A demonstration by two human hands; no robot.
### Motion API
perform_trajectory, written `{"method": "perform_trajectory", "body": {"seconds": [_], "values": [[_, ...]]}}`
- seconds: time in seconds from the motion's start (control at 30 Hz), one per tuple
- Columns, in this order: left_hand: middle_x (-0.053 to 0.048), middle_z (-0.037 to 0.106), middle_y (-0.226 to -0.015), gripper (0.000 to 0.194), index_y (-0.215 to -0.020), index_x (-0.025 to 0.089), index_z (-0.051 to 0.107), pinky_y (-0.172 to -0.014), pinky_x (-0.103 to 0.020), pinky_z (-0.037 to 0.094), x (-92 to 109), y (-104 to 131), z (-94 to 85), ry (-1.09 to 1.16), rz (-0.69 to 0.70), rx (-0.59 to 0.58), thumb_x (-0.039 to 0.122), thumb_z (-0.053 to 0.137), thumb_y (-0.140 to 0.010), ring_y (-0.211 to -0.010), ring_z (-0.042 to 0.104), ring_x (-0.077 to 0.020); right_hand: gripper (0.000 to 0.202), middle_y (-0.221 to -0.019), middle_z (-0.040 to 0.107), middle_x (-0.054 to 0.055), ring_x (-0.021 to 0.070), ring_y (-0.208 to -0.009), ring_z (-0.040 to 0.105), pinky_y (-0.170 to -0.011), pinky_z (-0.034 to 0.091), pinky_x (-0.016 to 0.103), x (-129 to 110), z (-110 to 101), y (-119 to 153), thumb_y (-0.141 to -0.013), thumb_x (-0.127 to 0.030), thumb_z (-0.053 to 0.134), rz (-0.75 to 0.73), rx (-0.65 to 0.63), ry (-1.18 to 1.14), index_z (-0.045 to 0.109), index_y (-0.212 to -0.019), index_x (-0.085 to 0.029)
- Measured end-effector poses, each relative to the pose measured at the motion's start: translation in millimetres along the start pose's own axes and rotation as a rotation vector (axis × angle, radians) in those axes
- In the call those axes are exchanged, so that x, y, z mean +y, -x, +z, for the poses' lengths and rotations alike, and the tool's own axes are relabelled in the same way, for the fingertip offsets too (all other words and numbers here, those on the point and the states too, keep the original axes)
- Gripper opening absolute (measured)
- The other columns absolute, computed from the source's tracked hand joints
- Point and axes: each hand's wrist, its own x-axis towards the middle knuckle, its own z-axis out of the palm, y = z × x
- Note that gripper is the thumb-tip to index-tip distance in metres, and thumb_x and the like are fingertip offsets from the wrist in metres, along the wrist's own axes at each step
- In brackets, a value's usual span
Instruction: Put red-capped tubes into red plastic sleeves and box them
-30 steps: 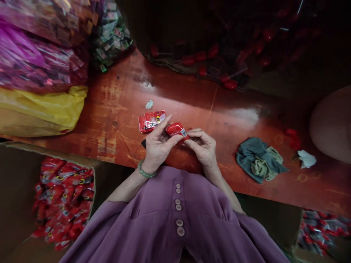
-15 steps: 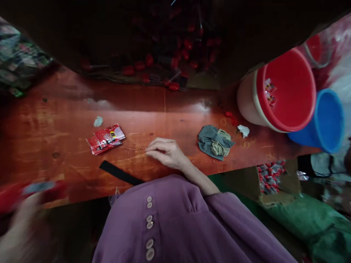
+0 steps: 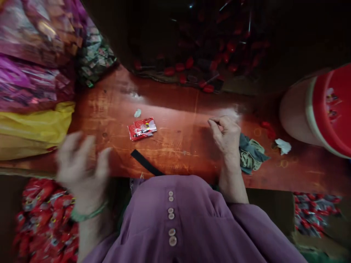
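My left hand [image 3: 82, 164], smeared by motion, is open with its fingers spread. It hangs at the table's front left edge, above a box of red packets [image 3: 49, 215], and nothing shows in it. My right hand [image 3: 226, 135] is over the table on the right, fingers curled and thumb against the forefinger. Whether a small thing is between them is hidden. Beside its wrist lies a crumpled grey-green cloth [image 3: 252, 153]. Between the hands are a few flat red printed packets [image 3: 141, 128], overlapping, and a black strap [image 3: 146, 163] near the front edge.
A dark carton [image 3: 164, 78] with many red-capped pieces overhangs the back. Bagged packets [image 3: 35, 80] and a yellow bag [image 3: 38, 124] crowd the left. On the right stand a red-and-white bucket [image 3: 298, 106], a white scrap [image 3: 283, 146] and, lower, a box of red-and-grey pieces [image 3: 315, 212].
The view has swung left. My left hand has let go of the red thing it held and spread its fingers. My right hand has moved right, next to the cloth, and its fingers have curled.
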Motion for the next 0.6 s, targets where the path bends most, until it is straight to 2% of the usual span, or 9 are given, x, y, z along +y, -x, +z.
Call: {"method": "perform_trajectory", "body": {"seconds": [0.07,0.17,0.23,0.3,0.43,0.53,0.6], "values": [[-0.011,0.067,-0.126,0.041,-0.124,0.026,0.066,-0.102,-0.051,0.052,8,-21,21.1,-0.054,0.076,-0.007,0.039,0.07,-0.085,-0.12,0.06,-0.0314,0.015,-0.078,0.068,0.004,0.0193,-0.073,0.061,-0.071,0.049,0.035,-9,11,-6,-0.093,-0.026,0.059,-0.055,-0.06,-0.018,0.068,-0.082,-0.021],[-0.012,0.068,-0.126,0.04,-0.122,0.026,0.068,-0.104,-0.053,0.05,17,-56,64.3,-0.108,0.21,-0.026,0.036,0.071,-0.083,-0.123,0.059,-0.0331,0.017,-0.08,0.068,0.006,0.0202,-0.075,0.059,-0.073,0.048,0.036,-12,23,-18,-0.095,-0.025,0.056,-0.101,-0.131,0.023,0.068,-0.084,-0.02],[-0.013,0.068,-0.128,0.034,-0.121,0.024,0.069,-0.105,-0.053,0.05,14,-70,87.9,-0.154,0.287,-0.035,0.03,0.066,-0.087,-0.126,0.058,-0.0332,0.016,-0.082,0.068,0.007,0.0216,-0.079,0.06,-0.076,0.048,0.037,-8,26,-29,-0.095,-0.024,0.056,-0.091,-0.139,0.085,0.068,-0.086,-0.02],[-0.015,0.068,-0.129,0.03,-0.119,0.022,0.07,-0.105,-0.053,0.05,4,-74,102.2,-0.21,0.347,-0.038,0.024,0.06,-0.091,-0.128,0.057,-0.0334,0.015,-0.085,0.069,0.008,0.0234,-0.083,0.061,-0.08,0.05,0.041,-1,27,-42,-0.095,-0.024,0.056,-0.048,-0.133,0.154,0.069,-0.088,-0.02],[-0.014,0.07,-0.128,0.025,-0.111,0.022,0.073,-0.1,-0.05,0.053,-15,-70,107.8,-0.251,0.452,-0.016,0.017,0.059,-0.092,-0.122,0.061,-0.0313,0.016,-0.102,0.068,0.013,0.0293,-0.096,0.061,-0.091,0.05,0.053,11,29,-71,-0.092,-0.02,0.058,0.025,-0.087,0.281,0.071,-0.101,-0.019],[-0.011,0.073,-0.12,0.022,-0.105,0.026,0.075,-0.093,-0.044,0.057,-17,-68,103.5,-0.23,0.475,0.04,0.016,0.061,-0.091,-0.111,0.066,-0.0272,0.034,-0.12,0.061,0.018,0.0358,-0.111,0.056,-0.096,0.046,0.061,19,35,-96,-0.088,-0.019,0.06,0.009,-0.046,0.374,0.065,-0.122,-0.02],[-0.009,0.075,-0.112,0.02,-0.103,0.027,0.075,-0.087,-0.04,0.057,-15,-70,100.8,-0.21,0.462,0.069,0.018,0.062,-0.091,-0.101,0.067,-0.0236,0.041,-0.128,0.057,0.019,0.0401,-0.117,0.051,-0.096,0.044,0.066,25,39,-112,-0.087,-0.02,0.062,-0.004,-0.071,0.43,0.062,-0.128,-0.022]]}}
